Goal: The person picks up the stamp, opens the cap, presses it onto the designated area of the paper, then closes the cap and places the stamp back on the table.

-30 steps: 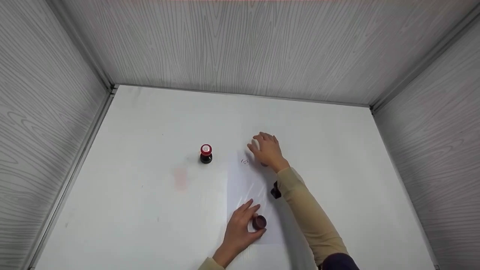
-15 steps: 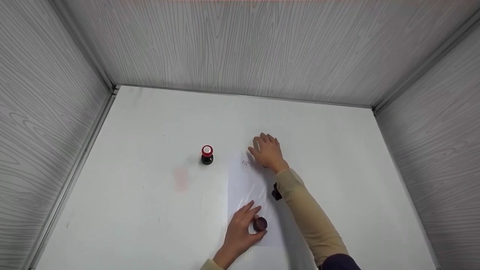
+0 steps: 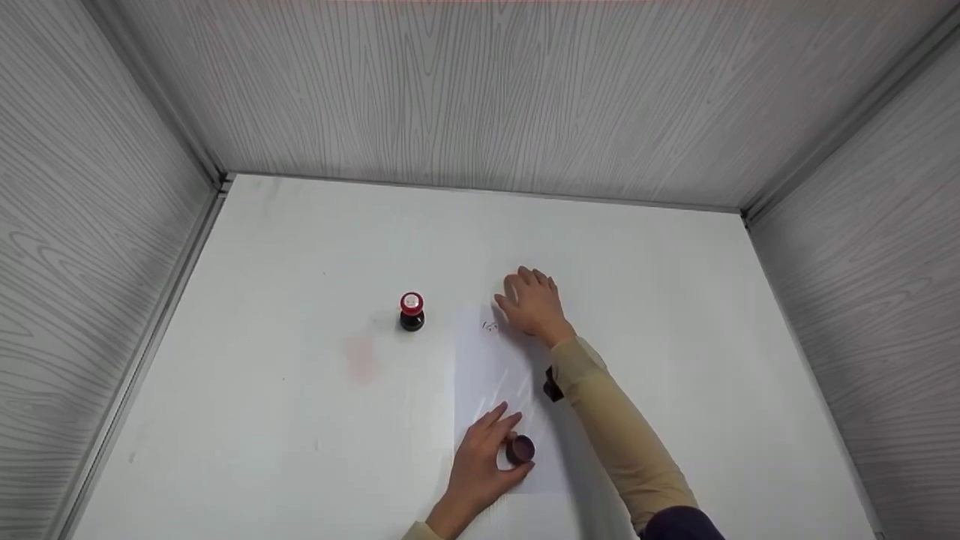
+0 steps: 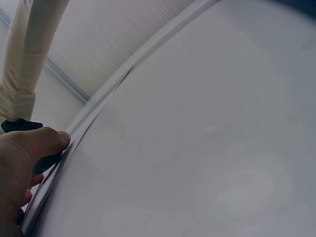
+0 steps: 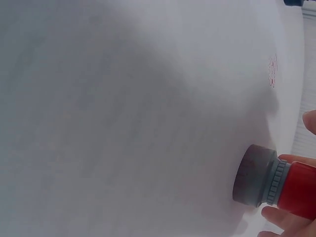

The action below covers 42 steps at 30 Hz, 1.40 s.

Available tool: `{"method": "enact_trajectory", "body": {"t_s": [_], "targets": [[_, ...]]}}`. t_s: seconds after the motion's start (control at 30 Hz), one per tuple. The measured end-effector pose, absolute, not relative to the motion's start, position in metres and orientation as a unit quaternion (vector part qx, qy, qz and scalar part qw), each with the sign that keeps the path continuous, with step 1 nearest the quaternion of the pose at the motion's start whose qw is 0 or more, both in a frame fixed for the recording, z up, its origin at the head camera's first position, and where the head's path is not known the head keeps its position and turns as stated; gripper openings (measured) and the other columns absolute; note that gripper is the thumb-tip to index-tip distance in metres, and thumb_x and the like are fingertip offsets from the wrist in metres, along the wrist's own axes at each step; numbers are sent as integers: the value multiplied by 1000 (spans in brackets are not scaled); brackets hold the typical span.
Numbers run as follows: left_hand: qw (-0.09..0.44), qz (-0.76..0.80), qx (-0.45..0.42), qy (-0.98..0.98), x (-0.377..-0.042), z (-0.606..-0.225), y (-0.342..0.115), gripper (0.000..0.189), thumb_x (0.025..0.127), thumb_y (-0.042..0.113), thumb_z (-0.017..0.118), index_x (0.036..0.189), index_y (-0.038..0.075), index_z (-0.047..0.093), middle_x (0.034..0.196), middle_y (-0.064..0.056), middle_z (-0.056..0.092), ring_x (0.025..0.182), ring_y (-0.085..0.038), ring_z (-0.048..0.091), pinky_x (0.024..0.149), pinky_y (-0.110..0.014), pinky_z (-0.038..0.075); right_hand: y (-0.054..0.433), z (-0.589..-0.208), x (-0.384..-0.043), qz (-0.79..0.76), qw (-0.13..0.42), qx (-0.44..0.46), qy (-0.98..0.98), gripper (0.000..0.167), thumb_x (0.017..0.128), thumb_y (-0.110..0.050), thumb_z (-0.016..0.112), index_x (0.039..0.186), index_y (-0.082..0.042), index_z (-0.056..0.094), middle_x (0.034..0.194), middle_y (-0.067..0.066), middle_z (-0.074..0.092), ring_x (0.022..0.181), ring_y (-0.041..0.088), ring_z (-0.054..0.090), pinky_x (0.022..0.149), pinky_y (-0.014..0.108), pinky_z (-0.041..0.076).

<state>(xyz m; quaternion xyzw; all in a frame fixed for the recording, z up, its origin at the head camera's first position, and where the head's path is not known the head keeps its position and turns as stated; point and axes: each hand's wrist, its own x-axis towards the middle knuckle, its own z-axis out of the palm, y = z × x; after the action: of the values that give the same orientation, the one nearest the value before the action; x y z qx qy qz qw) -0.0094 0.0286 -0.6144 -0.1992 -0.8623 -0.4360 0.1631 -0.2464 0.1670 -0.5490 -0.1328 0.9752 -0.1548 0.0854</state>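
At the near end of a sheet of paper [image 3: 487, 367], my left hand [image 3: 480, 465] pinches a small round dark brown cap [image 3: 520, 449], its hollow side up. The left wrist view shows the cap [image 4: 47, 163] partly behind the thumb. My right hand [image 3: 534, 304] is over the paper's far end, gripping a stamp with a red handle [image 5: 298, 190] and dark grey base [image 5: 254, 175]. That base faces the paper; whether it touches is unclear. From the head, the hand hides nearly all of this stamp. A small red ink mark [image 3: 490, 326] lies left of the right thumb.
Left of the paper a second stamp [image 3: 412, 311], red on top and black below, stands upright on the white table [image 3: 300, 285]. A faint pink smudge [image 3: 361, 360] is on the tabletop. Wood-grain panels [image 3: 465, 97] wall in the back and sides. A black wrist camera [image 3: 553, 385] sits at the right cuff.
Both hands stay almost where they were. The bit of stamp that showed beneath the right wrist a second ago is now mostly covered. The head view has shifted very slightly.
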Motion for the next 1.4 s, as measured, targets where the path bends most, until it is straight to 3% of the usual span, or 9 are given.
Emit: {"method": "enact_trajectory", "body": {"t_s": [0.37, 0.73, 0.87, 1.1, 1.23, 1.4], "targets": [[155, -440, -198, -862, -10, -615, 24, 70, 66, 27, 92, 127, 8, 64, 134, -14, 61, 125, -30, 55, 97, -49, 48, 161, -547, -246, -146, 73, -131, 978, 55, 101, -47, 44, 141, -10, 50, 155, 17, 36, 144, 41, 27, 116, 57, 19], [159, -437, -206, -861, -13, -620, 21, 69, 68, 29, 91, 128, 9, 64, 133, -15, 61, 125, -31, 55, 97, -49, 48, 159, -545, -248, -154, 113, -105, 976, 64, 101, -53, 42, 149, -11, 41, 159, 18, 28, 146, 39, 23, 118, 55, 15], [164, -437, -206, -860, -15, -620, 22, 69, 66, 28, 91, 127, 9, 64, 127, -10, 65, 125, -31, 55, 97, -48, 48, 160, -543, -251, -147, 114, -111, 976, 66, 101, -54, 42, 150, -10, 39, 159, 19, 26, 145, 40, 23, 117, 56, 16], [165, -430, -204, -864, -18, -621, 21, 69, 67, 28, 91, 128, 8, 63, 130, -12, 63, 124, -31, 55, 98, -48, 48, 160, -534, -253, -171, 132, -115, 970, 69, 101, -59, 33, 152, -12, 37, 161, 18, 21, 146, 39, 22, 116, 58, 18], [164, -431, -196, -865, -16, -621, 20, 69, 66, 27, 91, 127, 9, 63, 129, -12, 63, 123, -32, 56, 97, -48, 48, 160, -521, -251, -198, 115, -121, 966, 67, 103, -58, 30, 150, -11, 41, 159, 19, 26, 142, 41, 29, 113, 59, 24], [166, -427, -194, -867, -16, -622, 19, 70, 66, 28, 92, 127, 9, 64, 133, -15, 61, 123, -32, 56, 96, -47, 49, 166, -503, -241, -201, 42, -137, 969, 56, 101, -45, 49, 141, -6, 51, 143, 20, 49, 125, 40, 51, 102, 55, 41]]}}
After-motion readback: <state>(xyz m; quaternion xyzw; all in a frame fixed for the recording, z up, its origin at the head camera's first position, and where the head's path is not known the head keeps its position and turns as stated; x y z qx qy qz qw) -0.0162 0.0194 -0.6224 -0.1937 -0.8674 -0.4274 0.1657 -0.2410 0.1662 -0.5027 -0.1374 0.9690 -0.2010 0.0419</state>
